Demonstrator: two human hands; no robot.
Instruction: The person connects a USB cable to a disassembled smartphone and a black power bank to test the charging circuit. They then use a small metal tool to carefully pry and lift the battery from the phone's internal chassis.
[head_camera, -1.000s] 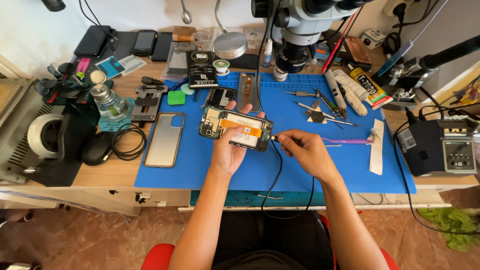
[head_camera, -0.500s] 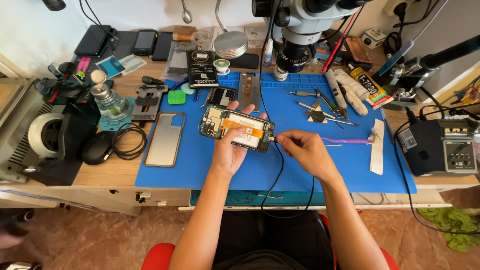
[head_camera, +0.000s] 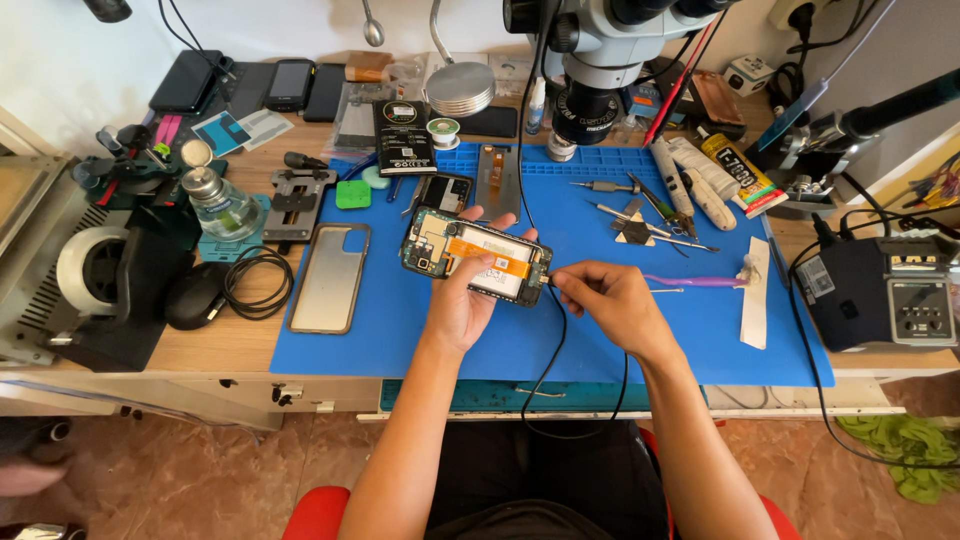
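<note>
My left hand (head_camera: 466, 300) holds an opened phone (head_camera: 476, 256) with its back off, circuit board and orange flex cable showing, a little above the blue work mat (head_camera: 400, 330). My right hand (head_camera: 605, 298) pinches the plug of a black cable (head_camera: 556, 330) at the phone's right end. The cable hangs down over the mat's front edge toward my lap.
A grey phone case (head_camera: 329, 277) lies left of the phone. Tweezers and small tools (head_camera: 640, 218), glue tubes (head_camera: 700, 175) and a purple-handled brush (head_camera: 700, 281) lie on the right. A microscope (head_camera: 600, 60) stands behind, a black station box (head_camera: 885, 290) at right, a tape roll (head_camera: 85, 270) at left.
Both hands stay nearly still, with the right hand remaining at the phone's right end with the cable plug.
</note>
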